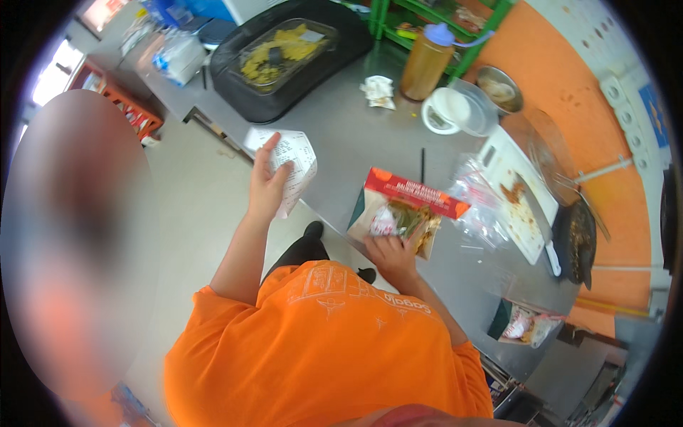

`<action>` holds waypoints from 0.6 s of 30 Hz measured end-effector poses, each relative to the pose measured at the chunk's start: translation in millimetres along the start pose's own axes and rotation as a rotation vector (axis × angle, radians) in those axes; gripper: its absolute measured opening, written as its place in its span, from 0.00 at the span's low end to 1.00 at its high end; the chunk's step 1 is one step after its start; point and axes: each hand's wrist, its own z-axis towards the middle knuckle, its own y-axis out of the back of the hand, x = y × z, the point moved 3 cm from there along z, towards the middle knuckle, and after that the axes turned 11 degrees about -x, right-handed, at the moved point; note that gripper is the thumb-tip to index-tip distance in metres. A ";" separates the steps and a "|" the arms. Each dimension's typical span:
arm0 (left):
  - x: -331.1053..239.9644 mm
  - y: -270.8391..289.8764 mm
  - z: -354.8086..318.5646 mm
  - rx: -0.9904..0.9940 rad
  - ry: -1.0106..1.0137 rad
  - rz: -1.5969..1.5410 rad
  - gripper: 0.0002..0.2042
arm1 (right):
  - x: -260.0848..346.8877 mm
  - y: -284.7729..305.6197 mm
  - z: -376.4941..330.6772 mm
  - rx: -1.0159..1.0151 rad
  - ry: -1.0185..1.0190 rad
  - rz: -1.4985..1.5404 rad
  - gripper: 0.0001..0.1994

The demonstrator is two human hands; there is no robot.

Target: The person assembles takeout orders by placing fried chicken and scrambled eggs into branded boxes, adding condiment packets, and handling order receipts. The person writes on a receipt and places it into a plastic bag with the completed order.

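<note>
My left hand (269,186) pinches a white paper receipt (295,162), held up over the floor by the table's left edge. My right hand (393,262) grips the near side of an open cardboard food box (361,206) at the table's front edge. The box's red lid flap (409,192) stands up along its far side. Inside lie a white wrapped packet (384,221), something green like a leaf (405,219) and brownish food at the right. The fingers partly hide the near wall of the box.
Right of the box are clear plastic bags (475,199) and a white cutting board (514,192) with a knife (538,213). Farther back stand a sauce bottle (427,64) and a black-rimmed food container (245,99). A second food box (506,320) sits at right. A blurred person (78,249) is at left.
</note>
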 end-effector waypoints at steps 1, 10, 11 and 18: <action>-2.7 7.8 1.8 0.079 0.097 -0.069 0.33 | -3.1 -10.3 15.9 -0.004 -0.026 -0.011 0.16; 47.7 -2.5 119.4 0.556 0.124 0.157 0.38 | 9.2 -56.6 100.6 -0.173 -0.208 -0.004 0.15; 58.7 -3.1 131.7 0.614 -0.074 0.367 0.39 | 16.8 -60.9 102.3 -0.133 -0.211 0.022 0.14; 85.6 -24.8 187.6 0.947 -0.396 0.523 0.41 | 47.0 -88.1 132.0 -0.141 -0.370 0.119 0.16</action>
